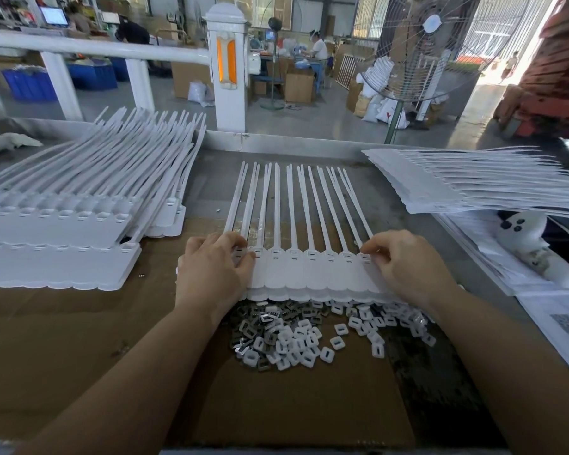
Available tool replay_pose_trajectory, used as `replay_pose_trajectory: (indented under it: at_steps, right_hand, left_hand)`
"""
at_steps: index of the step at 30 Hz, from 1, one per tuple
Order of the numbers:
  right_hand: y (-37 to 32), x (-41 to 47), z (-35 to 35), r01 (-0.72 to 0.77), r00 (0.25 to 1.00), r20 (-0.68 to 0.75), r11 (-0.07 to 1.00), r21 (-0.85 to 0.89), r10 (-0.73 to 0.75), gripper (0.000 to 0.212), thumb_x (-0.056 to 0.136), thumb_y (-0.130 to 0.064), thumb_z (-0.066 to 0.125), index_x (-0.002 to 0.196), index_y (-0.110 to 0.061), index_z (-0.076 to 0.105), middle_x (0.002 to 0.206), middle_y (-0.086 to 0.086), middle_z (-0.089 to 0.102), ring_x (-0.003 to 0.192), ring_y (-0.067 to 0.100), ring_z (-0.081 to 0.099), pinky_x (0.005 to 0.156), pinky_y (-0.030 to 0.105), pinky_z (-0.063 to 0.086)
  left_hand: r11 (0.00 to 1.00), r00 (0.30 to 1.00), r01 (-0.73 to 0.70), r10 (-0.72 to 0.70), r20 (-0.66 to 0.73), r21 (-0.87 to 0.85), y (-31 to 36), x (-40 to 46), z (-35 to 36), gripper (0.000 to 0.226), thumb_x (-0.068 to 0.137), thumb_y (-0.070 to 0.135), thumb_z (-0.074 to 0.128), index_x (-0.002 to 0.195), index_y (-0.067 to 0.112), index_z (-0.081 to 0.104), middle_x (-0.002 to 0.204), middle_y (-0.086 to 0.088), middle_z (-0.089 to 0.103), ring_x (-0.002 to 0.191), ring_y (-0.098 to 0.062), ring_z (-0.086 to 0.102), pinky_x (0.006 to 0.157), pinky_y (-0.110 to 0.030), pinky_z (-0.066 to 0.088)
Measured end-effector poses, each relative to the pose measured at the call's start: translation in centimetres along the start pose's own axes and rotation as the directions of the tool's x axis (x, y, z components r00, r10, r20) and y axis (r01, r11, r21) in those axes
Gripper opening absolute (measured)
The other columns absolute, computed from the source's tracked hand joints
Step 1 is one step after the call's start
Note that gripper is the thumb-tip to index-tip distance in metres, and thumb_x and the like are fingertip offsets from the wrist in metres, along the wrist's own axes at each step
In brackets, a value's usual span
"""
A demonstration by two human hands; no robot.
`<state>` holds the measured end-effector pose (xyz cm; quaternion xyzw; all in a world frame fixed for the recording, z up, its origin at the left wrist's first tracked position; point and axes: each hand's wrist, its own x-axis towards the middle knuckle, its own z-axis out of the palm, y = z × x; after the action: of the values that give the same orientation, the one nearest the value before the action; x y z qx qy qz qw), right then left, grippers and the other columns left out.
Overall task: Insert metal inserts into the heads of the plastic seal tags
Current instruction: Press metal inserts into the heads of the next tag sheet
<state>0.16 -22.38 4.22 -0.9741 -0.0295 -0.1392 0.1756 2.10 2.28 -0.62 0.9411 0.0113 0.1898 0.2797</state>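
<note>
Head view: you are looking down at a strip of seal tags lying flat on the counter, straps fanning away from you, heads in a row nearest your hands.
Left hand: fingers are curling over the left end of the strip, pressing it down on the heads there; grasping the strip, by the look of it.
Right hand: fingertips are pinching at the rightmost head; whether an insert is sitting between them, you cannot tell.
Inserts: a loose heap of metal pieces and white caps is lying on the cardboard just below the strip's near edge.
Doing it well: keep the left hand pinning the strip so the heads are not shifting; seat each insert square in its slot, working along the row one head at a time.
Stacks: more strips are piled at left and at right; which pile is finished is not showing.
Hard to make out: the two leftmost heads are covered by your fingers; which slots are already filled is too small to read.
</note>
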Motion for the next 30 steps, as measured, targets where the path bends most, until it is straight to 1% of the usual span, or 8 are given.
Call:
replay_pose_trajectory:
  at_steps: [6,11,14,18,23,27,30]
  right_hand:
    - [-1.0,0.3,0.8,-0.061,0.996,-0.061,0.996,0.063,0.065,0.021,0.088,-0.005,0.053,0.094,-0.013,0.071,0.099,0.003,0.069,0.087,0.017,0.06,0.081,0.029,0.049]
    - [-1.0,0.4,1.5,-0.078,0.993,-0.079,0.996,0.049,0.082,0.017,0.088,-0.007,0.056,0.094,-0.012,0.071,0.103,0.005,0.067,0.093,0.021,0.06,0.089,0.043,0.048]
    - [-1.0,0.4,1.9,-0.079,0.993,-0.089,0.997,0.017,0.081,0.016,0.088,-0.008,0.057,0.095,-0.013,0.07,0.105,0.004,0.065,0.096,0.021,0.058,0.091,0.044,0.046]
    - [-0.8,0.4,2.2,-0.081,0.99,-0.115,0.997,-0.008,0.079,0.017,0.087,-0.005,0.057,0.094,-0.014,0.071,0.106,0.003,0.064,0.099,0.022,0.056,0.092,0.046,0.043]
    - [-0.7,0.2,2.5,-0.063,0.989,-0.134,0.998,-0.021,0.059,0.02,0.084,0.0,0.057,0.09,-0.013,0.071,0.105,0.002,0.064,0.1,0.022,0.055,0.092,0.046,0.04]
    - [-0.8,0.2,2.8,-0.038,0.988,-0.151,0.999,-0.019,0.035,0.019,0.081,0.001,0.059,0.087,-0.012,0.071,0.102,0.003,0.064,0.097,0.023,0.055,0.09,0.042,0.038]
    - [-0.7,0.3,2.9,-0.032,0.989,-0.146,0.999,-0.031,0.027,0.021,0.08,0.002,0.059,0.087,-0.014,0.071,0.103,0.001,0.063,0.096,0.022,0.055,0.09,0.04,0.036]
  left_hand:
    - [1.0,1.0,-0.005,0.004,-0.022,-0.02,-0.1,0.1,0.1,0.026,0.088,0.04,0.056,0.11,0.027,0.06,0.115,0.006,0.06,0.112,-0.02,0.035,0.092,-0.036,0.032]
    - [0.998,1.0,0.006,-0.006,-0.011,-0.061,-0.4,0.3,0.1,0.029,0.086,0.041,0.058,0.112,0.028,0.06,0.114,0.006,0.06,0.112,-0.019,0.034,0.093,-0.034,0.03]
    - [0.997,1.0,0.007,-0.006,0.012,-0.073,-0.5,0.4,0.0,0.034,0.085,0.044,0.058,0.116,0.03,0.059,0.117,0.006,0.06,0.115,-0.02,0.033,0.096,-0.035,0.03]
    - [0.998,0.998,0.004,0.0,0.058,-0.056,-0.5,0.4,0.0,0.045,0.081,0.055,0.056,0.122,0.035,0.055,0.122,0.008,0.057,0.12,-0.018,0.028,0.099,-0.037,0.027]
    - [0.998,0.997,-0.003,0.007,0.071,-0.065,-0.5,0.5,-0.1,0.043,0.078,0.054,0.06,0.119,0.041,0.054,0.123,0.009,0.056,0.121,-0.017,0.026,0.097,-0.036,0.021]
    - [0.996,0.997,-0.005,0.012,0.073,-0.093,-0.3,0.6,-0.1,0.039,0.078,0.049,0.065,0.115,0.043,0.055,0.118,0.01,0.056,0.121,-0.017,0.027,0.095,-0.035,0.017]
    - [0.992,0.998,-0.014,0.022,0.061,-0.127,-0.3,0.5,-0.2,0.037,0.077,0.046,0.068,0.112,0.044,0.055,0.112,0.012,0.054,0.12,-0.016,0.026,0.088,-0.028,0.013]
